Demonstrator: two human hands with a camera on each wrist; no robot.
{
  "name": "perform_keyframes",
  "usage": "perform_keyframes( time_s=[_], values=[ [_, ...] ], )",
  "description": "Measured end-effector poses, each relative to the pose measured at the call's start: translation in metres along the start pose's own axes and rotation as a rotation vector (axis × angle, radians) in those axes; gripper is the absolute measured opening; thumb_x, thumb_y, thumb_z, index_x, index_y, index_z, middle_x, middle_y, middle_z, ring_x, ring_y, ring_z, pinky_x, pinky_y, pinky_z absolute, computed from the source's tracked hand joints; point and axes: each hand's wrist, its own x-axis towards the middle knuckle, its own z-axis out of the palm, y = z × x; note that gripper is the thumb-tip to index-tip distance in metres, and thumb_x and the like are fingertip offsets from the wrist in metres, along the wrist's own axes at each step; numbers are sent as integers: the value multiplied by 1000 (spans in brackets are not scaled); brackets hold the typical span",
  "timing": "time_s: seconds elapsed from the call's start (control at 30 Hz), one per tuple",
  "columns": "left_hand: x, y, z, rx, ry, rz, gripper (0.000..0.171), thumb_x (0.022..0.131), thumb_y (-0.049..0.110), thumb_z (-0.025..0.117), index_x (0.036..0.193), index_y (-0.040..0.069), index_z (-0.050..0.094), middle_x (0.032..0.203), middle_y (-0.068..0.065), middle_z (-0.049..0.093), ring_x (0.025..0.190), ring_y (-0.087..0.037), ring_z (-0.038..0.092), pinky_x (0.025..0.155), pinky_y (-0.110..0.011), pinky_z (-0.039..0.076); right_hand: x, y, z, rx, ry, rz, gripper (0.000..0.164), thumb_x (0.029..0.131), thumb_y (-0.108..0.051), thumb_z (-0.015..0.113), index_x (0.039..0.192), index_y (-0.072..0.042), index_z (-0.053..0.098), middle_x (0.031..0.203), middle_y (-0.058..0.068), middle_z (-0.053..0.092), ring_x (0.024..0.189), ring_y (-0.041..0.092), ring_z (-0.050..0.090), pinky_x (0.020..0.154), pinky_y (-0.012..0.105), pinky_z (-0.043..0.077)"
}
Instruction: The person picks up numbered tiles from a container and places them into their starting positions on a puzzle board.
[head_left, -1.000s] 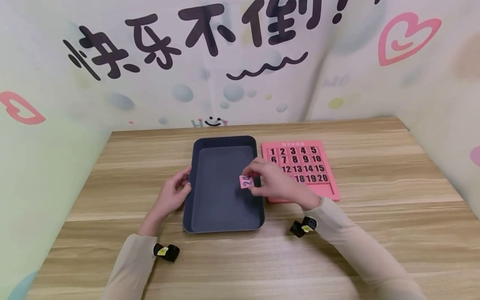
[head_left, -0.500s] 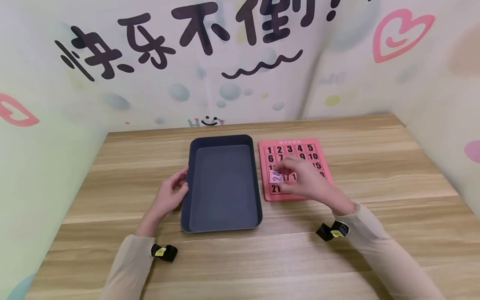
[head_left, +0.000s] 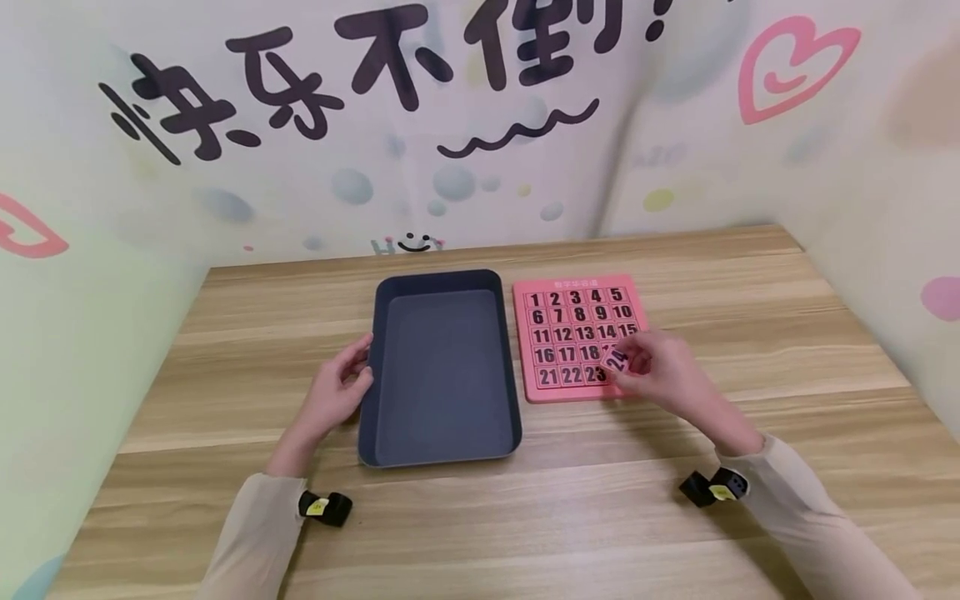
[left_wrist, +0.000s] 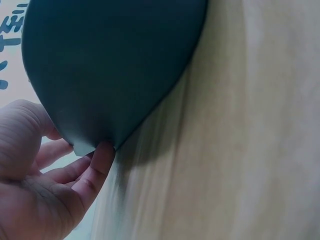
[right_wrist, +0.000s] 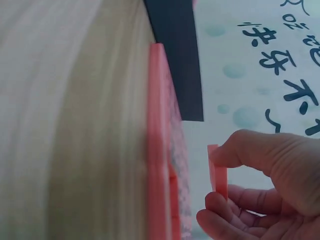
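My right hand [head_left: 663, 371] pinches a small pink tile [head_left: 617, 361] marked 24 between thumb and fingers. It is tilted above the lower right of a pink number puzzle board [head_left: 531, 392]. In the right wrist view the tile [right_wrist: 218, 172] stands apart from the board's edge [right_wrist: 159, 140]. Rows of numbered tiles fill the board's frame; 21, 22 and 23 show in the bottom row, and my hand hides the lower right corner. My left hand [head_left: 336, 392] holds the left side of a dark blue rectangular tray [head_left: 446, 379], its thumb and fingers at the wall [left_wrist: 115, 65].
The tray stands just left of the board on a wooden table [head_left: 480, 525]. Behind the table hangs a printed white backdrop [head_left: 300, 192] with large black characters. Black camera straps [head_left: 326, 508] sit on both wrists.
My right hand has carried the 24 tile rightward from above the tray, across the board, to its lower right. Tiles 22 and 23 have come into sight. The left hand stays at the tray.
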Motion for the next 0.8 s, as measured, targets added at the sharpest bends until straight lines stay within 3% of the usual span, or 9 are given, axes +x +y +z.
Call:
perform_keyframes(
  time_s=[0.17, 0.43, 0.67, 0.8],
  values=[
    [-2, 0, -1, 9, -4, -21, 47, 86, -11, 48, 133, -12, 42, 122, -35, 52, 105, -39, 53, 73, -8, 42, -6, 6, 2, -9, -47, 127, 23, 72, -9, 78, 85, 4, 65, 68, 5, 61, 57, 13, 55, 49, 23, 47],
    [-2, -1, -1, 6, -8, -31, 48, 86, -11, 49, 134, -12, 42, 122, -35, 52, 104, -39, 54, 71, -9, 43, -5, 4, 5, -40, -72, 211, 26, 70, -12, 78, 83, 5, 64, 71, 9, 64, 59, 14, 57, 52, 24, 49],
    [-2, -1, -1, 23, -10, -20, 48, 86, -10, 49, 133, -14, 41, 120, -36, 52, 102, -39, 54, 69, -10, 44, -3, 4, 6, -89, -69, 273, 22, 73, -16, 75, 65, -3, 59, 54, 1, 51, 45, 10, 39, 39, 22, 32],
    [-2, -1, -2, 30, -15, -28, 48, 86, -10, 49, 133, -14, 41, 121, -36, 51, 102, -39, 54, 70, -11, 44, -2, 6, 6, -71, -81, 314, 25, 73, -18, 77, 74, 3, 63, 63, 7, 59, 50, 12, 47, 43, 24, 39]
  ],
)
